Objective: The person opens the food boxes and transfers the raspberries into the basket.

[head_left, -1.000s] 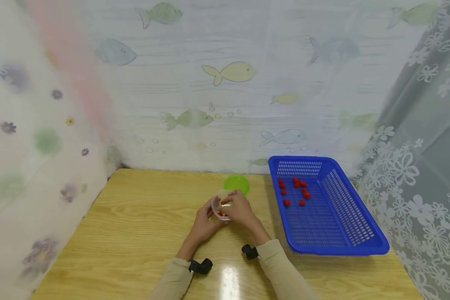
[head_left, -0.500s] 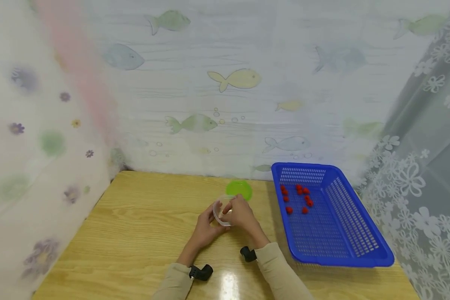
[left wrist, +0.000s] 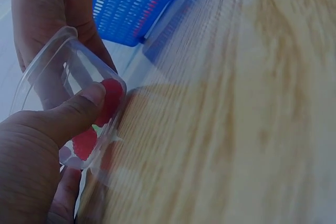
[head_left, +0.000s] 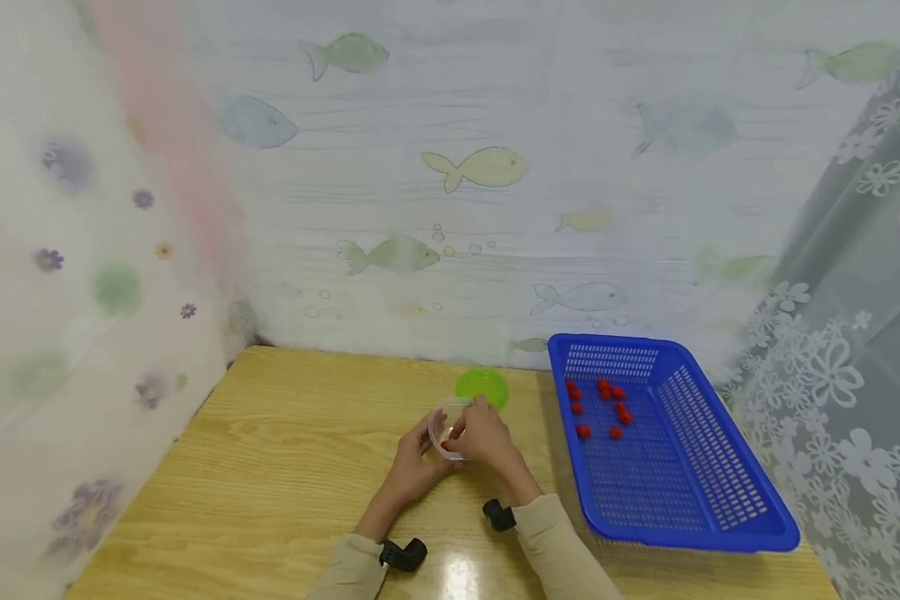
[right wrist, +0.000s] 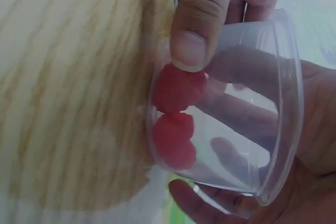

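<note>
My left hand [head_left: 412, 471] grips a clear plastic cup [head_left: 437, 433] tilted on its side above the wooden table. In the left wrist view its thumb [left wrist: 79, 111] presses the outside of the cup wall. My right hand [head_left: 487, 433] reaches into the cup's mouth. Through the clear wall in the right wrist view its fingers [right wrist: 247, 74] show inside, with no raspberry seen between them. At the cup's bottom lie red raspberries [right wrist: 174, 140], one partly covered by the left thumb. A green round lid [head_left: 482, 388] lies just beyond the cup.
A blue perforated basket [head_left: 753, 462] stands on the right of the wooden table [head_left: 270, 483], with several raspberries [head_left: 625, 417] toward its far left. Behind the table hangs a fish-patterned curtain [head_left: 397, 167]. Each wrist carries a small black camera [head_left: 403, 555].
The head view has shifted, so everything sits slightly lower. My right fingers stay inside the cup but have shifted a little; a red raspberry hidden half a second ago shows again.
</note>
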Available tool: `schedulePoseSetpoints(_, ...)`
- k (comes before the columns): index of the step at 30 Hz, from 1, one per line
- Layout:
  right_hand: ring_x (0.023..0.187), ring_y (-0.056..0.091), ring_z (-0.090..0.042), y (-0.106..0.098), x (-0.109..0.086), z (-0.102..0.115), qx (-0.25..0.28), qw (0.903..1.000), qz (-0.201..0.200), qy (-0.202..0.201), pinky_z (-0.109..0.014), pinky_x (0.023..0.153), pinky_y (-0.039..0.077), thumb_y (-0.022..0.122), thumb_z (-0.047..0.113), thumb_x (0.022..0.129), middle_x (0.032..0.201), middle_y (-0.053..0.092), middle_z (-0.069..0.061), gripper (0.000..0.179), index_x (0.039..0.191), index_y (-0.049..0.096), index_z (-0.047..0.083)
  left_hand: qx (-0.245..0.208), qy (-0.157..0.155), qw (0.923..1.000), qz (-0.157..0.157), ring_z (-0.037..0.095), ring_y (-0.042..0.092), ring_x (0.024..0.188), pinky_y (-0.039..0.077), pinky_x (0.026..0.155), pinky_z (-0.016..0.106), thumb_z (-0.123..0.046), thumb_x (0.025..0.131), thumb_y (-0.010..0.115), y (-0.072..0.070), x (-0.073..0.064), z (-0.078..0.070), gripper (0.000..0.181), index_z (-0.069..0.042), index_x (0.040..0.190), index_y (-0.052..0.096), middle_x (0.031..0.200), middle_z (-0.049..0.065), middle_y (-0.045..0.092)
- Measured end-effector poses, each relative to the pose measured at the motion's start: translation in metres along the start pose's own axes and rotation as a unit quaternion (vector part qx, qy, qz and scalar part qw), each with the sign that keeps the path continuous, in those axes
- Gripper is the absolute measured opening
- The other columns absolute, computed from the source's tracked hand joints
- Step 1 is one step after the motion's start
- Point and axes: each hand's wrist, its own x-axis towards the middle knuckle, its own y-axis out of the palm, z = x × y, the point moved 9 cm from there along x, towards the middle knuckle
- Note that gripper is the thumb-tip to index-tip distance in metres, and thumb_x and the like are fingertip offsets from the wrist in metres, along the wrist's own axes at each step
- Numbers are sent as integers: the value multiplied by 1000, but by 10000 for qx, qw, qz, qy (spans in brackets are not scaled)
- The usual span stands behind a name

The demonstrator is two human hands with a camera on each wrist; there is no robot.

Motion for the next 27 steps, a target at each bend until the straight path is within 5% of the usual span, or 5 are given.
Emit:
schedulePoseSetpoints(8, 98, 56, -33, 2, 1, -1, -73, 9998, 88, 133, -44, 68, 55, 89, 23, 77, 111, 56, -15, 20, 62, 76, 19, 68, 19, 10000, 46, 35, 43, 144, 39, 117, 44, -13, 81, 88, 0, -3, -2, 93, -2, 157, 37, 153, 23, 48)
schedulePoseSetpoints(27, 94, 51, -30, 1, -2, -2, -140, 9988, -236, 399, -44, 67, 54, 87, 19, 77, 105, 53, -13, 16, 69, 75, 13, -6, 19, 10000, 71, 37, 41, 145, 40, 115, 47, -9, 81, 87, 2, -2, 0, 90, -4, 157, 37, 154, 23, 46)
